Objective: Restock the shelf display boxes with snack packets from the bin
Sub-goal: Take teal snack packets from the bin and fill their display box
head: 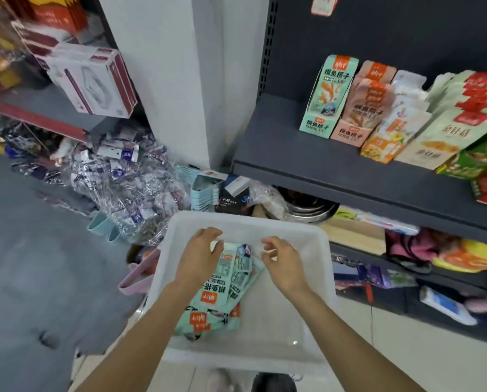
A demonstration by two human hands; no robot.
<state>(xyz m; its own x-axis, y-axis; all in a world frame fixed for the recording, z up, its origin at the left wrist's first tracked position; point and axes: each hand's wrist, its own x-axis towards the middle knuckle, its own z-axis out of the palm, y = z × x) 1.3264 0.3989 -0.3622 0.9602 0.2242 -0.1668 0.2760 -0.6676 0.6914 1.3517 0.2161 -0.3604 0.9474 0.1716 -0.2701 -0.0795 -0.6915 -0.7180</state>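
Item: mint-green snack packets (222, 290), heaped in the white bin (307, 244) below the shelf (307, 165). Left hand (200, 258) is laid on the heap, fingers curled over the top packet's edge. Right hand (282, 261) is held just beside, loosely curled, nothing held. Packets are best gathered squared and carried to the matching green display box (325, 97).

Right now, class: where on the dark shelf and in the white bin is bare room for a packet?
Dark shelf: bare left of the mint display box; crowded rightward. White bin: bare right of the mint packets.
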